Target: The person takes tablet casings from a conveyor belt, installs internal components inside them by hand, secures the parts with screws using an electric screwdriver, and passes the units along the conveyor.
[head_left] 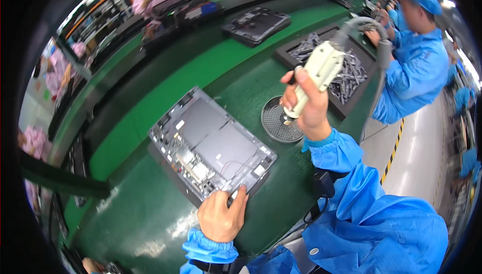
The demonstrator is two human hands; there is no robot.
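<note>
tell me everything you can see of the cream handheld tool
The cream handheld tool has a long, chunky, plastic-looking body with small dark spots on its side, and a metallic-looking tip. It slants, tip down and to the left. The right hand grips its lower part. A thick grey cable arches from its top end to the right. In this view its tip overlaps a round dark dish; whether they touch is unclear.

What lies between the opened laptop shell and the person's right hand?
In the head view, a round dark dish on the green tabletop lies between the opened laptop shell and right hand; the cream tool partly overlaps it.
</note>
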